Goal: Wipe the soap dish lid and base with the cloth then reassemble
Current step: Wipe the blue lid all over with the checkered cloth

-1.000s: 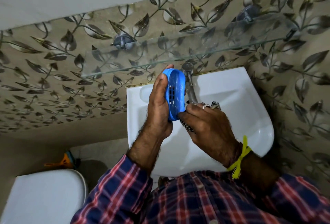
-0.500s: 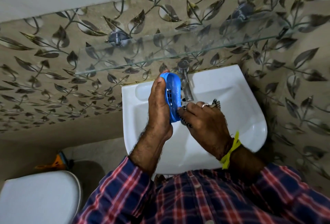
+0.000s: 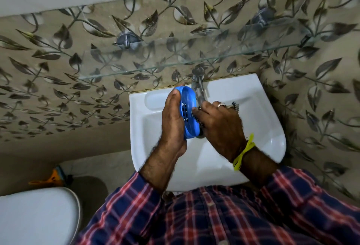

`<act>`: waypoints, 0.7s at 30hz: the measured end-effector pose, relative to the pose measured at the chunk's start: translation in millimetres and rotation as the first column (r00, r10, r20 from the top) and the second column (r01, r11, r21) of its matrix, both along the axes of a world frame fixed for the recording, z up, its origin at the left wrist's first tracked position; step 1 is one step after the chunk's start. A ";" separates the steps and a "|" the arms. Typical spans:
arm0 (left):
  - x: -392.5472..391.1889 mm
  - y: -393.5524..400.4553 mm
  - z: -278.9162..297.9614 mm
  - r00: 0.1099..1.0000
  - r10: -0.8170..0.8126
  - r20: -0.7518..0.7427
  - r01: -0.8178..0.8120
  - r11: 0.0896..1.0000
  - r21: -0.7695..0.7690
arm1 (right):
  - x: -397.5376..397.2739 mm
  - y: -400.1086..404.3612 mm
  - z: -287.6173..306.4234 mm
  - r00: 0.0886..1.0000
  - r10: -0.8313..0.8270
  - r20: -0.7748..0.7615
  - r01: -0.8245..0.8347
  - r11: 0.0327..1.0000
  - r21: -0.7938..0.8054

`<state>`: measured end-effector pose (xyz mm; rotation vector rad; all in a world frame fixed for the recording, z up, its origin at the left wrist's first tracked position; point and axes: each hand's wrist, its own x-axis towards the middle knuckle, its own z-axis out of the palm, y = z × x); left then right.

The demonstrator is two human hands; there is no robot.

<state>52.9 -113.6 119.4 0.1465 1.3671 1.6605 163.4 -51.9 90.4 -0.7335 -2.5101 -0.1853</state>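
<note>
My left hand [image 3: 173, 116] holds a blue slotted soap dish part [image 3: 189, 112] on edge over the white washbasin [image 3: 268, 139], thumb on its near rim and fingertips at its top. My right hand [image 3: 218, 125] grips a dark-and-white patterned cloth [image 3: 235, 105] and presses it against the blue part's slotted face. Most of the cloth is hidden inside the hand; bits show past the knuckles and under the fingers. The other half of the soap dish is not in view.
A chrome tap [image 3: 197, 81] stands right behind the blue part. A glass shelf [image 3: 175, 65] juts from the leaf-patterned wall above the basin. A white toilet lid [image 3: 37, 215] sits at the lower left, with an orange object [image 3: 52, 178] on the floor beside it.
My right hand with the cloth has shifted up along the slotted face. The blue part has tilted slightly in my left hand. The view has drifted a little.
</note>
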 end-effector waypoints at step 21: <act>-5.4 -5.9 -11.7 0.967 -0.177 0.185 0.195 0.977 -0.087 | 2.4 40.4 -18.9 0.986 0.136 0.096 -0.149 0.978 0.147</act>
